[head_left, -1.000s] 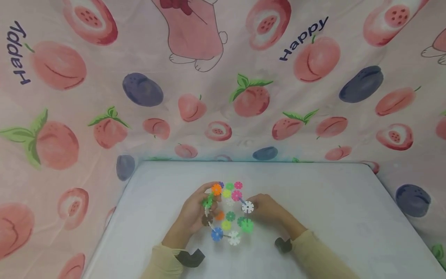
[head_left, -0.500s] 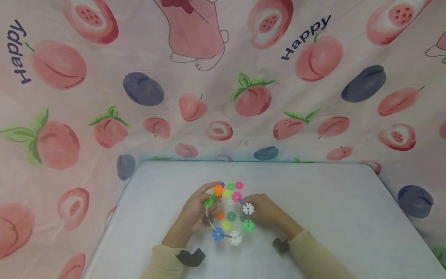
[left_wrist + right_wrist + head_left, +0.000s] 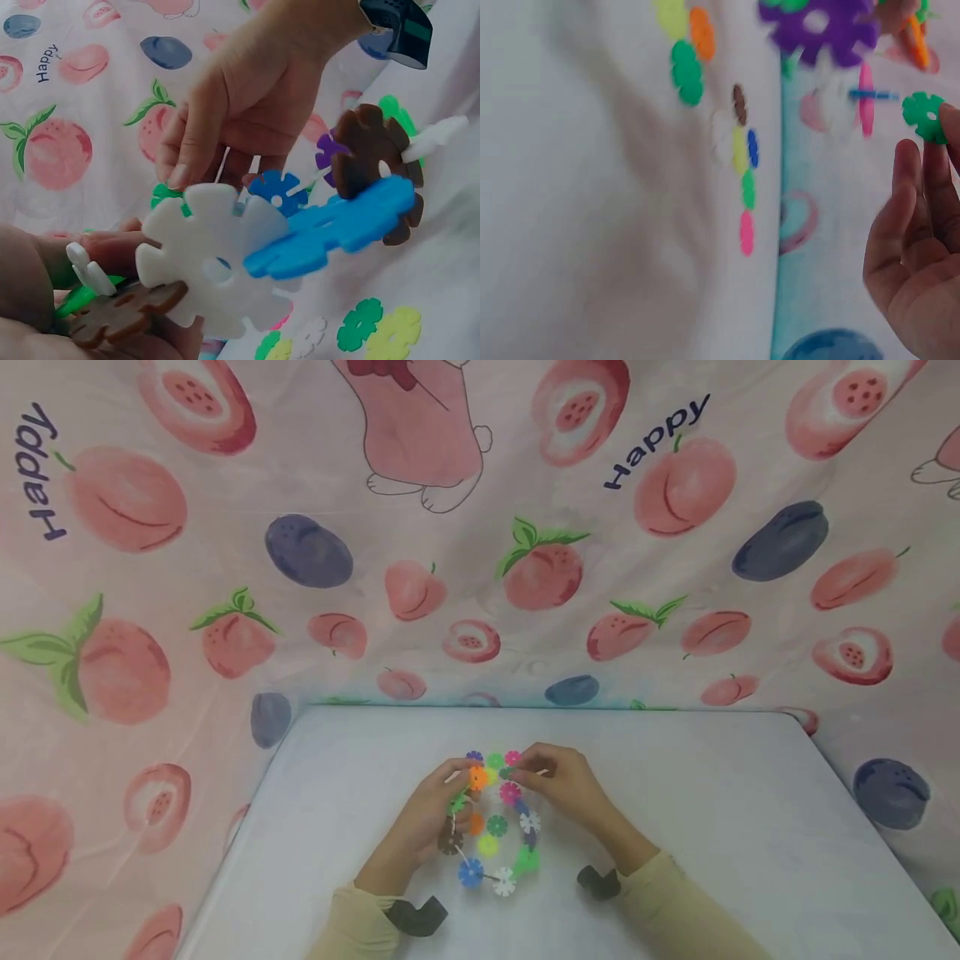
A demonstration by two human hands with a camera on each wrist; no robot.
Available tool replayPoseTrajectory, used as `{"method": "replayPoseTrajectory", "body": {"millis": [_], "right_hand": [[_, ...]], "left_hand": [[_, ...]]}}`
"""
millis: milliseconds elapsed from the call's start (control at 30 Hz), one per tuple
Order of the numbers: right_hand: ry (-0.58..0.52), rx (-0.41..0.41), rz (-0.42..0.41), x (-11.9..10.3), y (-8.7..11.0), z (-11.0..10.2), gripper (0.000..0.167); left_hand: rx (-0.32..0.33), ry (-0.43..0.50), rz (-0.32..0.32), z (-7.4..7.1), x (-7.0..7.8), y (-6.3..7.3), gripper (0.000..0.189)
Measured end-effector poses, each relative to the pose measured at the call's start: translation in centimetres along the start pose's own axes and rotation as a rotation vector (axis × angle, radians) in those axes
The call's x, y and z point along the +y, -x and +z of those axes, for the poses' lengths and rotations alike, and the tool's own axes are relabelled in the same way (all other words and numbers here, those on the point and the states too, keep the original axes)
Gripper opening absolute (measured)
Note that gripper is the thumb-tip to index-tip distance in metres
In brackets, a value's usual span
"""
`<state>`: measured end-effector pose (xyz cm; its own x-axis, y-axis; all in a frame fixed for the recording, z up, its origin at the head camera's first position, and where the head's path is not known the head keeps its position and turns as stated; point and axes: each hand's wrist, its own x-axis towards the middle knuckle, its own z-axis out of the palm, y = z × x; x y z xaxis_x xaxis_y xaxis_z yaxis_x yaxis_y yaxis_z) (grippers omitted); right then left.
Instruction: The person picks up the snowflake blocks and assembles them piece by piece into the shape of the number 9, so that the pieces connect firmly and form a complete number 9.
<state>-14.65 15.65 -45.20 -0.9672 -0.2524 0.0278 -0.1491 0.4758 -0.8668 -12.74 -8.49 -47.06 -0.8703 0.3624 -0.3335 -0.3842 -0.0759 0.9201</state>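
My left hand (image 3: pixel 431 810) grips one end of a curved chain of slotted plastic snowflake discs, among them an orange disc (image 3: pixel 477 778) by the fingertips. The chain loops toward me through a blue disc (image 3: pixel 471 873) and a white disc (image 3: pixel 504 882), then up the right side to a pink disc (image 3: pixel 510 792). Between thumb and fingertips, my right hand (image 3: pixel 566 781) pinches a single green snowflake disc (image 3: pixel 925 118), close to the pink end. In the left wrist view, a large white disc (image 3: pixel 187 240) partly covers the fingers.
Loose snowflake discs lie on the white table (image 3: pixel 675 793): a green disc (image 3: pixel 497 825) and a yellow disc (image 3: pixel 488 845) inside the loop, several more behind it, including a pink disc (image 3: pixel 747 233). A fruit-print cloth (image 3: pixel 450 543) hangs behind the table. Dark bands circle both wrists.
My right hand has moved from beside the chain's right side up and left toward its far end, now with a green disc in its fingers. The chain has tilted and shifted slightly toward me.
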Motion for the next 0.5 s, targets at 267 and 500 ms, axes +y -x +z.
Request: {"method": "replayPoseTrajectory", "body": {"millis": [267, 500], "right_hand": [[0.050, -0.002, -0.082, -1.04, 0.43, 0.52, 0.008], [0.002, 0.011, -0.147, -0.60, 0.55, 0.63, 0.008]], "left_hand": [[0.004, -0.043, -0.007, 0.27, 0.26, 0.22, 0.052], [-0.001, -0.018, 0.015, 0.60, 0.45, 0.29, 0.048]]}}
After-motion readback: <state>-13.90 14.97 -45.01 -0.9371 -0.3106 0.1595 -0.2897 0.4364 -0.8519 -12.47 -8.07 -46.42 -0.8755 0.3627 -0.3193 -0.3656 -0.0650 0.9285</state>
